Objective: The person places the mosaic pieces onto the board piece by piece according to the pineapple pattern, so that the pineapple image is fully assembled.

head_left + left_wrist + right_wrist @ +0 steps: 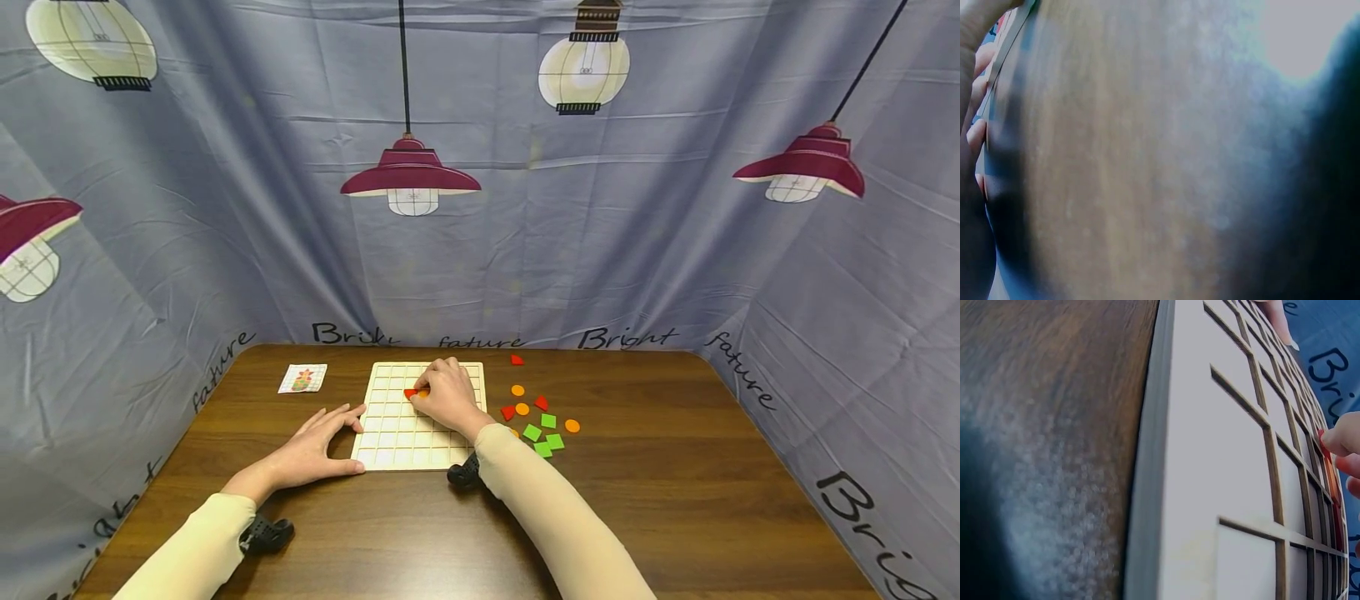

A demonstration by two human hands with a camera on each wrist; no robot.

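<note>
Fingers (429,385) of right hand (448,396) pinch red piece (409,392) on grid board (397,442).

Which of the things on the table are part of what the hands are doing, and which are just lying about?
In the job:
- grid board, steadied by the left hand
- red piece under the right hand fingers
- loose pieces right of the board: red, orange, green

Lying about:
- picture card, left of the board, though it may be the pattern

Fingertips (1338,440) press a red piece (1329,469) into the grid board (1210,456).
</note>
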